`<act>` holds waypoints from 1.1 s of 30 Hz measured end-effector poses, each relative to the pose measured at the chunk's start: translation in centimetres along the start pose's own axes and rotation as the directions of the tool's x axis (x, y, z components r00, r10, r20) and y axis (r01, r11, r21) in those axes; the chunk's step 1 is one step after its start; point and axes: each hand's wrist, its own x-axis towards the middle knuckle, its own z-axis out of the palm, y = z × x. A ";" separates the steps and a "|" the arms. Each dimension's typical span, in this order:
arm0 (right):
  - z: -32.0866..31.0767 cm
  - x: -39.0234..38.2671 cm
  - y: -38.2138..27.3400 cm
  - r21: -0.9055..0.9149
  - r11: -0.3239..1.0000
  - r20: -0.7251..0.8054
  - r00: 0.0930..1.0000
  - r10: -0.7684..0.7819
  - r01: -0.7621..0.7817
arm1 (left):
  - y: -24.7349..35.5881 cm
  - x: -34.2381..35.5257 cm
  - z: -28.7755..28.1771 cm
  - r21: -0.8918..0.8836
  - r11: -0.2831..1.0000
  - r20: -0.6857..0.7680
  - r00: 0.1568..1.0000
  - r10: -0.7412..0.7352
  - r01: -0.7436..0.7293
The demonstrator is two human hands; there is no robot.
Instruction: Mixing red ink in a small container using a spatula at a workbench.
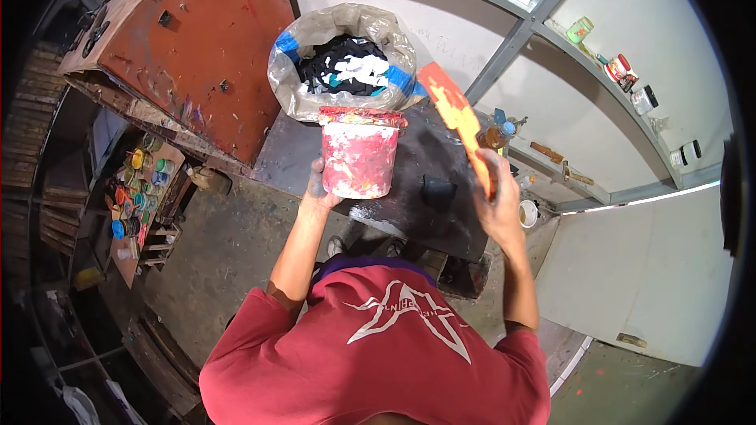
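Note:
My left hand (319, 186) grips a small plastic paint bucket (358, 157) at its lower left side, the fingers partly hidden behind it. White and red paint is smeared over the bucket, and crusted paint covers its rim; its inside does not show. To the right, my right hand (499, 197) is closed around the lower end of a long flat paint paddle (457, 114), coated orange-red and yellow. The paddle stands tilted, apart from the bucket. Below both hands is a dark worktable (299, 145), with a small black cloth-like piece (439, 190) lying on it.
A clear plastic bag (287, 83) of black and white rags stands behind the bucket. At the left rises a red-brown cabinet (205, 47); paint jars (146, 181) crowd a low shelf. A brown bottle (494, 135) is beside the paddle. Jars line the right wall shelf (598, 71).

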 end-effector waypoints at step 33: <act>-3.0 5.0 6.3 -0.417 0.480 0.270 0.609 -0.746 0.772 | 8.1 -1.7 10.6 0.759 0.639 -0.211 0.975 0.063 0.123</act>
